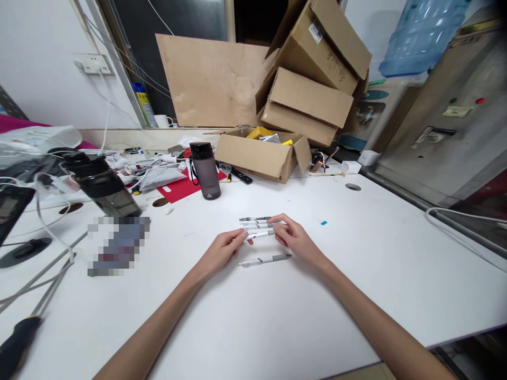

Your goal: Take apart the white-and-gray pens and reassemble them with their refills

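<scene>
A white pen (260,234) with a grey end lies crosswise between my two hands. My left hand (225,247) pinches its left end between thumb and fingers. At the pen's grey end is my right hand (293,237), its thumb and fingers closed around it. Just beyond, more pens lie roughly parallel, among them a dark-tipped pen (253,218) farthest from me; my right fingers partly cover their right ends. Nearer to me, a clear-and-grey pen (264,260) rests alone on the white table (253,322), apart from both hands.
A dark water bottle (206,177) stands behind the pens. Beyond it is an open cardboard box (257,153) holding yellow items. Another bottle (105,184), cables and a pixelated object (121,245) occupy the left. A small blue piece (324,222) lies to the right.
</scene>
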